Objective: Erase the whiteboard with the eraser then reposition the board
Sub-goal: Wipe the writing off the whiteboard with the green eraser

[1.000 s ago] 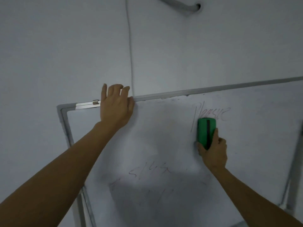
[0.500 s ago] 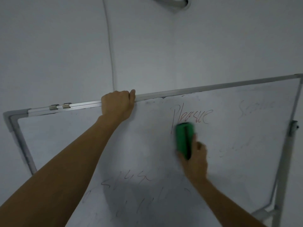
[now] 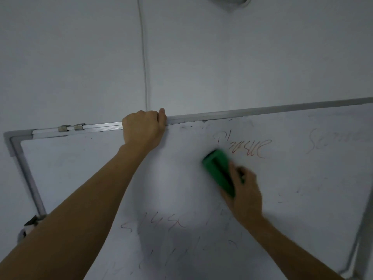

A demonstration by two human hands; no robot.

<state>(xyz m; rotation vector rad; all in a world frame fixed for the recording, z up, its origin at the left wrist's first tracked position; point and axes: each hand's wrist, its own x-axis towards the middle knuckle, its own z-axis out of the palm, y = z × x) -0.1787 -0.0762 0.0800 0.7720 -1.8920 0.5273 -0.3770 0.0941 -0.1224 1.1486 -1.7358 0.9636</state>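
Observation:
A whiteboard [image 3: 302,178] in a grey metal frame fills the lower view, tilted, with faint red and dark scribbles on it. My left hand [image 3: 142,129] grips the top rail of the frame, fingers curled over it. My right hand [image 3: 245,191] holds a green eraser [image 3: 219,171] pressed flat against the board, just below and left of a red scribbled word [image 3: 245,145]. The eraser and right hand are blurred. More faint writing [image 3: 153,222] sits lower on the board.
A plain pale wall [image 3: 222,57] stands behind the board, with a thin cable [image 3: 144,57] running down it to the top rail. Two metal clips [image 3: 71,127] sit on the rail at left. The board's stand post [image 3: 361,239] shows at right.
My left hand went from lying flat over the top rail to gripping it. The eraser tilted and slid down-left under the red word, whose first letter has faded. The view shifted right.

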